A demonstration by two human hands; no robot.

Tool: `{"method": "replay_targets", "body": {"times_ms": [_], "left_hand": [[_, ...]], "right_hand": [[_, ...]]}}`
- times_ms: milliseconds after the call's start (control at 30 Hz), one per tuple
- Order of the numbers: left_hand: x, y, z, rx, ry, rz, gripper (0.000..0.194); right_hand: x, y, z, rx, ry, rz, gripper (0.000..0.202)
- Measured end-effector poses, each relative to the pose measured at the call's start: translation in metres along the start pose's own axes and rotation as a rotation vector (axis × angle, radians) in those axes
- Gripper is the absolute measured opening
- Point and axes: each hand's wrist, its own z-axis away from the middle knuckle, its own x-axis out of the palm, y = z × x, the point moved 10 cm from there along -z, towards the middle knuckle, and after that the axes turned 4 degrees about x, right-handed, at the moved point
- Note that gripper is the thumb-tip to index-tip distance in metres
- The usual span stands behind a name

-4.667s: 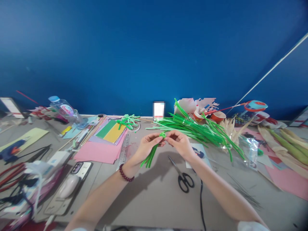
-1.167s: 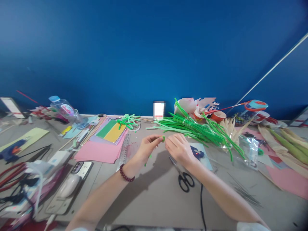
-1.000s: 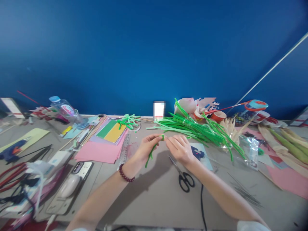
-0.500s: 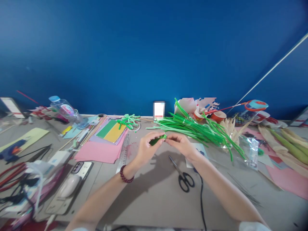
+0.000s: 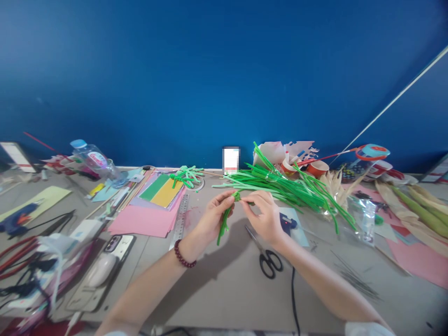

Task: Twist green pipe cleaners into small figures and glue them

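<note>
Both hands meet above the middle of the grey table [image 5: 224,289]. My left hand [image 5: 213,215], with a dark red bead bracelet on its wrist, pinches the top of a green pipe cleaner bundle [image 5: 224,223] whose stems hang down towards me. My right hand [image 5: 263,215] pinches the curled green end at the top of the same bundle, fingertip to fingertip with the left. A big loose pile of green pipe cleaners [image 5: 287,186] lies just behind the hands.
Black scissors [image 5: 266,257] lie below my right hand, beside a blue glue gun [image 5: 287,221] and its black cord. Pink and coloured paper sheets [image 5: 150,212], a metal ruler [image 5: 180,220], a phone [image 5: 115,243] and a water bottle [image 5: 96,161] lie left. Cups and dried husks crowd the right.
The bundle's stems, tucked sideways in my left hand half a second ago, now hang down again. My right hand has shifted slightly nearer and lower while still working the curled top.
</note>
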Motion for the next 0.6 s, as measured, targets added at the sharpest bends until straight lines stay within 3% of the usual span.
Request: {"method": "replay_targets", "body": {"times_ms": [133,233,600], "left_hand": [[-0.002,-0.002,-0.001,-0.003,0.009,0.011,0.026],[-0.001,-0.002,-0.002,-0.001,-0.012,0.008,0.023],[-0.001,-0.001,-0.002,-0.006,-0.020,-0.045,0.028]], "right_hand": [[0.008,0.016,-0.001,0.147,-0.061,-0.146,0.008],[0.009,0.020,-0.002,0.171,-0.067,-0.185,0.007],[0.000,0.005,-0.003,-0.036,-0.005,0.085,0.010]]}}
